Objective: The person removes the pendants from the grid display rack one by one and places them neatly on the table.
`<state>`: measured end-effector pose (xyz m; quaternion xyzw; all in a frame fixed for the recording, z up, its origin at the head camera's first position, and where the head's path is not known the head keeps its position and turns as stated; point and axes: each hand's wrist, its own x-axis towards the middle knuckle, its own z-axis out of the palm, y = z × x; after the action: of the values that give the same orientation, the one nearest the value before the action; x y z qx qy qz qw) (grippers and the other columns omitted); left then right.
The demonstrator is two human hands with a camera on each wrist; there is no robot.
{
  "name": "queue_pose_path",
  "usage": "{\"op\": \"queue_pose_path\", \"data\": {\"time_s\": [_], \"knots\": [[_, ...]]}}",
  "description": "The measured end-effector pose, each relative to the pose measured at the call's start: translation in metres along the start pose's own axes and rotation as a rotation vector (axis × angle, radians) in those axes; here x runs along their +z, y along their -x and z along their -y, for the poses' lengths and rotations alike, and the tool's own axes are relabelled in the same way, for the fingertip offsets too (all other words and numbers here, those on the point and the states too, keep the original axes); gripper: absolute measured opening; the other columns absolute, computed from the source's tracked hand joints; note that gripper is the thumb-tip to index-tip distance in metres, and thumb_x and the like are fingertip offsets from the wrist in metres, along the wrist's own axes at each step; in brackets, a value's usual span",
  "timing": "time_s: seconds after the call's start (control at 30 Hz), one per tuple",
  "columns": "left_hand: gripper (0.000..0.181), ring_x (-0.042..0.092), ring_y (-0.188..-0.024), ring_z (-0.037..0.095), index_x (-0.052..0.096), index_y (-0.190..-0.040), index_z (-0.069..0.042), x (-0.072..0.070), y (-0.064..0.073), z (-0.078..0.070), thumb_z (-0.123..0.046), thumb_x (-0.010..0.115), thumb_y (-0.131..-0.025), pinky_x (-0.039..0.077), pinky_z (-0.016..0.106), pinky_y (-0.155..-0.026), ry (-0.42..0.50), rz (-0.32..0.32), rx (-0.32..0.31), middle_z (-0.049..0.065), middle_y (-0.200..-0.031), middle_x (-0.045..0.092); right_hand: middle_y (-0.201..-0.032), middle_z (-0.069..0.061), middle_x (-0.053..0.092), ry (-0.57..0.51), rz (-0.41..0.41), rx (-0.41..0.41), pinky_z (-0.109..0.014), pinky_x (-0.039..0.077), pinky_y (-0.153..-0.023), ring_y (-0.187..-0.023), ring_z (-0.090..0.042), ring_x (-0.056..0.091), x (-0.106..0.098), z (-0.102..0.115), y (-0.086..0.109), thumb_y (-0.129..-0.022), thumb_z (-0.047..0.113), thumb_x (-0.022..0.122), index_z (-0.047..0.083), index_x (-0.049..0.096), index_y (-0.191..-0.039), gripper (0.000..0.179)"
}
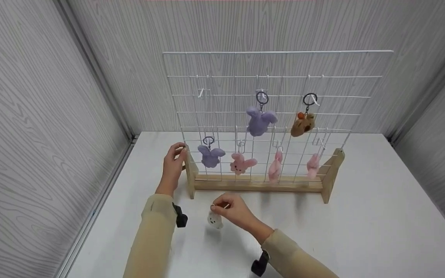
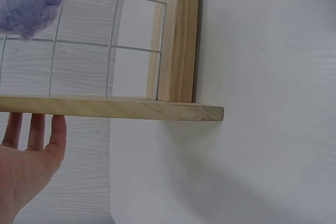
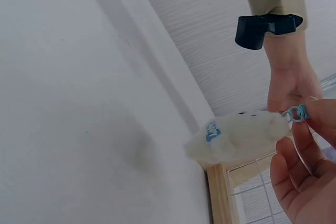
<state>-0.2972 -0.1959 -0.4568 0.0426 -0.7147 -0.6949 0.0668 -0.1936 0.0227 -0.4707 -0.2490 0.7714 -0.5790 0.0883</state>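
Note:
My right hand (image 1: 235, 210) pinches a small white plush keychain (image 1: 214, 220) between thumb and fingertips, low in front of the rack. In the right wrist view the plush (image 3: 241, 136) has dark eyes and a blue mark, and its light-blue ring (image 3: 297, 113) sits at the fingertips. My left hand (image 1: 173, 162) grips the left wooden end post (image 1: 191, 170) of a white wire grid rack (image 1: 276, 51). Fingertips press the post's outer face in the left wrist view; the thumb is hidden there. Nearest that hand hangs a purple plush bunny (image 1: 211, 157).
On the rack's upper hooks hang another purple bunny (image 1: 260, 122) and a brown plush (image 1: 303, 124). A bare white hook (image 1: 201, 92) stands at upper left. Lower down hang a pink bunny (image 1: 242, 164) and more pink plushes (image 1: 275, 168). Grey wood-patterned walls (image 1: 21, 116) enclose the white table (image 1: 381, 216).

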Motion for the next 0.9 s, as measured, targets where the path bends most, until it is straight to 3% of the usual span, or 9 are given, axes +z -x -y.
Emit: {"op": "queue_pose_path", "data": {"time_s": [0.27, 0.47, 0.73, 0.9], "knots": [[0.030, 0.046, -0.113, 0.023, 0.048, -0.125, -0.016, -0.001, -0.005, 0.009, -0.028, 0.049, -0.098, 0.044, 0.047, -0.088, -0.020, -0.013, 0.025, 0.008, -0.125, 0.047, -0.082, 0.002, 0.063, -0.012, 0.010, 0.054, -0.024, 0.046, -0.066, -0.074, -0.008, 0.053, 0.023, -0.046, 0.000, -0.085, 0.011, 0.068, 0.006, 0.071, -0.087, 0.006], [0.033, 0.045, -0.115, 0.024, 0.047, -0.128, -0.014, -0.002, -0.004, 0.005, -0.028, 0.049, -0.098, 0.043, 0.048, -0.091, -0.005, 0.008, 0.014, 0.009, -0.127, 0.045, -0.081, 0.005, 0.062, -0.049, 0.064, 0.037, -0.025, 0.047, -0.066, -0.074, -0.008, 0.054, 0.030, -0.051, 0.006, -0.085, 0.015, 0.068, 0.009, 0.071, -0.085, 0.006], [0.035, 0.043, -0.117, 0.029, 0.043, -0.131, -0.006, 0.001, 0.006, -0.010, -0.021, 0.047, -0.099, 0.040, 0.052, -0.093, 0.013, 0.026, 0.013, 0.015, -0.129, 0.043, -0.083, 0.006, 0.063, -0.037, 0.111, 0.072, -0.025, 0.047, -0.068, -0.076, -0.009, 0.055, 0.033, -0.055, 0.005, -0.085, 0.017, 0.068, 0.012, 0.070, -0.087, 0.006], [0.033, 0.044, -0.116, 0.025, 0.046, -0.129, -0.012, 0.000, 0.000, -0.001, -0.026, 0.049, -0.098, 0.042, 0.049, -0.092, 0.012, 0.002, 0.011, 0.011, -0.128, 0.045, -0.084, 0.006, 0.063, -0.009, 0.102, 0.088, -0.025, 0.047, -0.069, -0.077, -0.010, 0.055, 0.032, -0.063, -0.003, -0.086, 0.017, 0.068, 0.009, 0.071, -0.089, 0.009]]}}
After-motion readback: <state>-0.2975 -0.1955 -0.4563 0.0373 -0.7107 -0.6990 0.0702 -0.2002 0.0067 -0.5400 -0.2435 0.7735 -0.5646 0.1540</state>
